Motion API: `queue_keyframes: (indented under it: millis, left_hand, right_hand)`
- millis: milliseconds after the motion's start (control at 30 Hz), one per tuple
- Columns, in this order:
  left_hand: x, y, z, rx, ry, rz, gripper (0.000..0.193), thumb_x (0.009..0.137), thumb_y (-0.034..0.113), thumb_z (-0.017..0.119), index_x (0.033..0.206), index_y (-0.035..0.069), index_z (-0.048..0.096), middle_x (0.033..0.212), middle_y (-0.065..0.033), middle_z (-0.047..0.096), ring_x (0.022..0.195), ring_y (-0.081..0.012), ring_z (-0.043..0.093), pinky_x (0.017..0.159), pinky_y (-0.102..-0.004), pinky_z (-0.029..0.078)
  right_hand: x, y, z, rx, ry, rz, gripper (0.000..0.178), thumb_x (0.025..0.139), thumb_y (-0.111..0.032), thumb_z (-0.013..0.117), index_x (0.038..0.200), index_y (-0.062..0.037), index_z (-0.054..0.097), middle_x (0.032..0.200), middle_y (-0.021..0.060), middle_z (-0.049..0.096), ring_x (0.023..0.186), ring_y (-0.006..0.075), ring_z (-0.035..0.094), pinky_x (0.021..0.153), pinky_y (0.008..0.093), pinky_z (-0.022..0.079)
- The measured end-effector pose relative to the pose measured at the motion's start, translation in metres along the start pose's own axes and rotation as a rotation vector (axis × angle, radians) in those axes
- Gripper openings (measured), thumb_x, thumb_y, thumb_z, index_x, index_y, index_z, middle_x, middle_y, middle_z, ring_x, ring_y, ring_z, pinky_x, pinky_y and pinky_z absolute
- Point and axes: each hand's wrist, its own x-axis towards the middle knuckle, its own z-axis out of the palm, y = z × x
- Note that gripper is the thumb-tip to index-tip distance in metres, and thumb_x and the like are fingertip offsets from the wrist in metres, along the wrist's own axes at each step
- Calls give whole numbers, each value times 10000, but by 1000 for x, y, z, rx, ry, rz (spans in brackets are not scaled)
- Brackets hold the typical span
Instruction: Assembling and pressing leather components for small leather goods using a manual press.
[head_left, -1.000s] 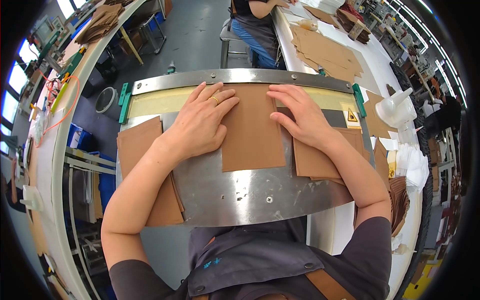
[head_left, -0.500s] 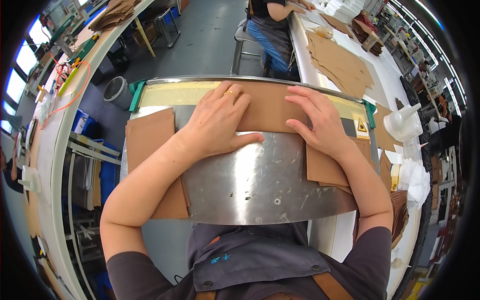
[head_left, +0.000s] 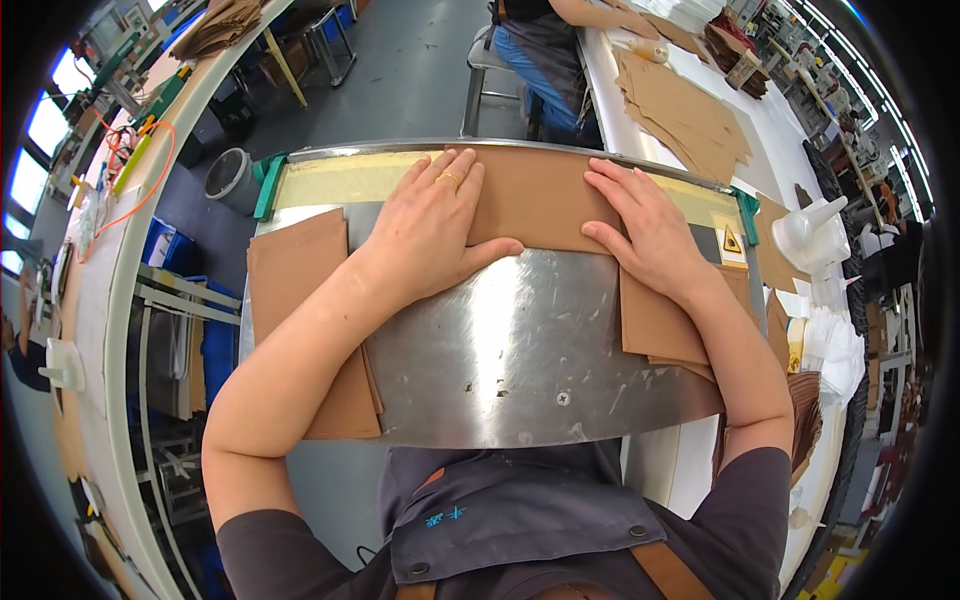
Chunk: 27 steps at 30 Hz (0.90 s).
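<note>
A flat brown rectangular piece [head_left: 530, 200], leather by its look, lies at the far edge of a shiny metal plate [head_left: 490, 360]. My left hand [head_left: 425, 220], a ring on one finger, rests flat over its left end, the thumb stretched along the near edge. On the right end lie the fingers of my right hand [head_left: 648, 228], spread and pointing to the far edge. Beneath my left forearm is a stack of similar brown pieces [head_left: 295, 275]. Another brown stack [head_left: 660, 322] sits under my right wrist, partly hidden by the arm.
Pale yellow strips [head_left: 340, 178] and a metal rail line the plate's far edge, with a green bracket [head_left: 268, 185] at the left and another [head_left: 746, 212] at the right. A white bottle [head_left: 808, 235] stands on the right table. Beyond, a person [head_left: 545, 60] sits working.
My right fingers have come down and lie flatter on the brown piece. The left fingers have straightened toward the far edge. The seated person's arm has moved.
</note>
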Motion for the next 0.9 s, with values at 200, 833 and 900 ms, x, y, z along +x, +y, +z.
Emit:
queue_keyframes:
  millis: [200,833,900]
  left_hand:
    - [3,2,-8,-1,51,43,867,875,591,674,1350,-120,532,1419,-269,510,1357,-400,455,1179,-475,313]
    - [-6,-33,-107,147,-711,-505,422,781,371,796,630,-12,704,603,-128,688,618,-243,703,673,-365,568]
    - [-3,-34,-105,53,-769,-587,379,801,326,781,622,-1,709,571,-75,685,577,-187,697,643,-329,565]
  right_hand:
    - [2,-7,-9,11,-8,4,625,920,-451,676,1297,37,577,1300,149,529,1236,334,504,1073,424,422]
    - [12,-3,-92,243,86,-103,95,837,-107,749,860,-59,669,1022,52,698,962,267,653,912,389,478]
    - [-10,3,-130,289,4,-7,102,829,-103,753,852,-54,668,1022,50,701,968,267,655,907,386,481]
